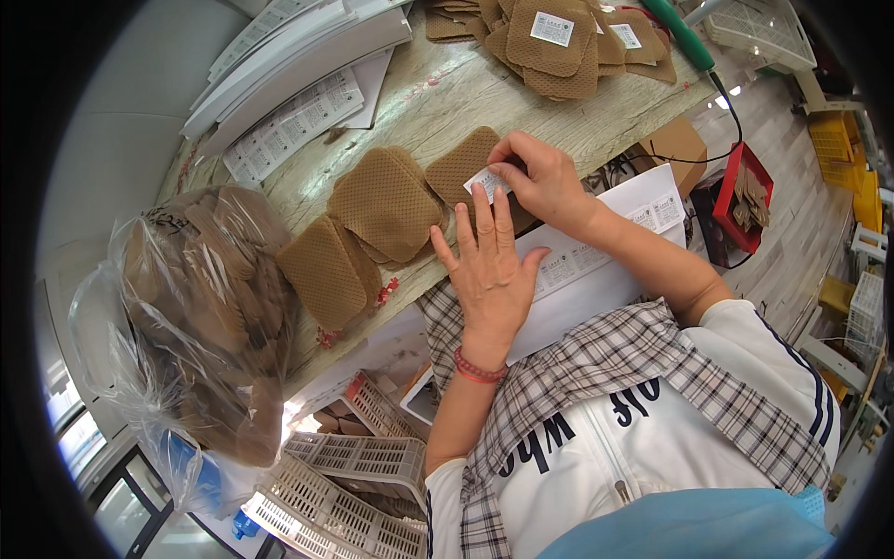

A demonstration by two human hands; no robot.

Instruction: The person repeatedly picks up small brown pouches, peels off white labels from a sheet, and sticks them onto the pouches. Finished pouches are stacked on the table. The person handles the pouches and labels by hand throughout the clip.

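Note:
A white label (485, 183) lies against the front part of a brown dimpled pad (463, 156) with rounded corners, near the table's front edge. My right hand (548, 184) pinches the label's right edge between thumb and fingertips. Spread flat, my left hand (491, 281) reaches up from below with its fingertips at the label's lower edge; it grips nothing. To the left sit overlapping stacks of similar pads (384, 205), and another stack (326, 270) leans beside them. Under my right forearm, a white sheet of labels (582, 261) lies across the table edge and my lap.
A clear plastic bag (209, 317) full of brown pads stands at the left. Piled label sheets (298, 88) lie at the back left, and labelled pads (549, 47) at the back right, near a green-handled tool (680, 33). Plastic crates (345, 466) sit below; a red box (745, 196) stands right.

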